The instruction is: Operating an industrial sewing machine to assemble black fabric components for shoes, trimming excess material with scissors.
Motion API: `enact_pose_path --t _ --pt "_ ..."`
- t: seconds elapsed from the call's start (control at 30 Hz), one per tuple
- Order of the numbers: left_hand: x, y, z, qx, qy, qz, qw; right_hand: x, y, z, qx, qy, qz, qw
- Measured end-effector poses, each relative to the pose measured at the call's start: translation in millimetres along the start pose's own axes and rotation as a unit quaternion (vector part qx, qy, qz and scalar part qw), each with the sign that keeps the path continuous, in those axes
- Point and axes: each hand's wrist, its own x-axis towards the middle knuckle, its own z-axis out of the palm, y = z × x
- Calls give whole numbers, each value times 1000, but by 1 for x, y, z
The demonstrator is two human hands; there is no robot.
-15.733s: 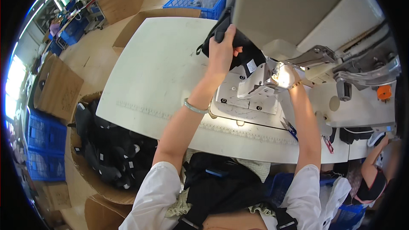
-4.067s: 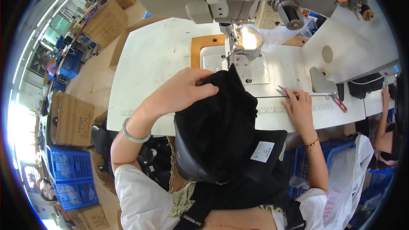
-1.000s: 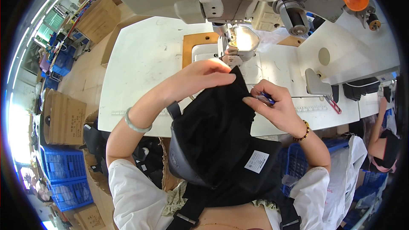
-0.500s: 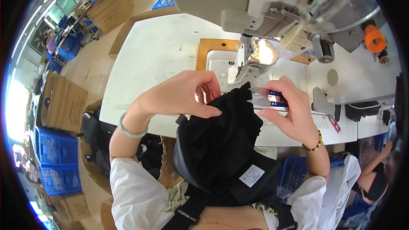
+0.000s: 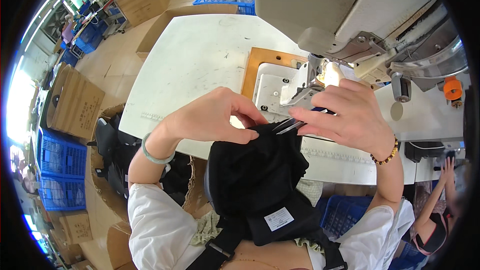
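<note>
the left hand [image 5: 212, 118] pinches the top edge of the black cloth [image 5: 255, 175], in front of the sewing machine [image 5: 300, 7]. the right hand [image 5: 352, 118] grips snips [image 5: 289, 127] near the machine, blades at that edge.

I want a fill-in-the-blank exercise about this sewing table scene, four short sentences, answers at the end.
1. The ____ hand holds the scissors.
2. The left hand touches the ____ fabric item.
3. The rectangular label on that item is mostly ____ in colour.
4. The open carton heaped with dark pieces stands to the person's ____.

Missing words: right; black; white; left.
</note>
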Motion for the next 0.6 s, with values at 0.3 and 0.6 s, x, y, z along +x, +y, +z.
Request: enact_pose_path --t 0.3,0.6 --pt "3 -3 -8 -4 -21 4 1000 25 1 -2 -48 -67 -60 995" --pt "4 -16 -10 -55 -59 17 997 40 -6 -4 -39 -143 -78 986"
